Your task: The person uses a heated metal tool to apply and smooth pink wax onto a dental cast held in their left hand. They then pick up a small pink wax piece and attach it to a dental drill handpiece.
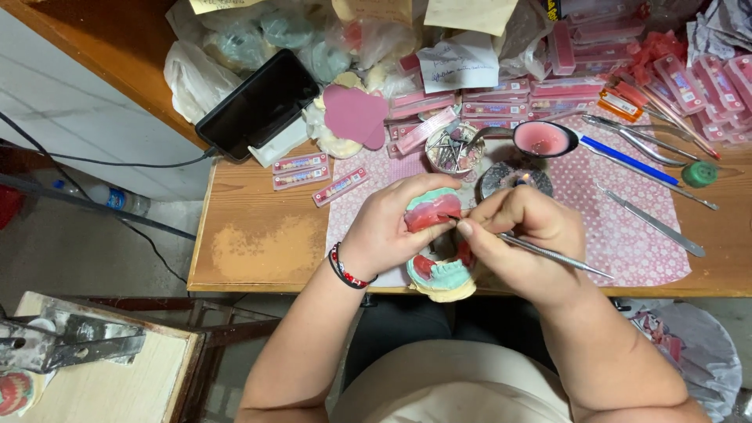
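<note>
Lying on the bench: one black phone (257, 104), one pink-filled spoon (542, 139), three small tooth strips (300, 164) (left of the mat).

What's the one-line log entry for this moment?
left hand: holds dental model | right hand: holds metal carving tool, tip at pink wax | below: second model

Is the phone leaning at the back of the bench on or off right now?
Off, as far as shows: the phone screen is uniformly black, tilted on its white stand, with a cable plugged in at its lower corner.
</note>
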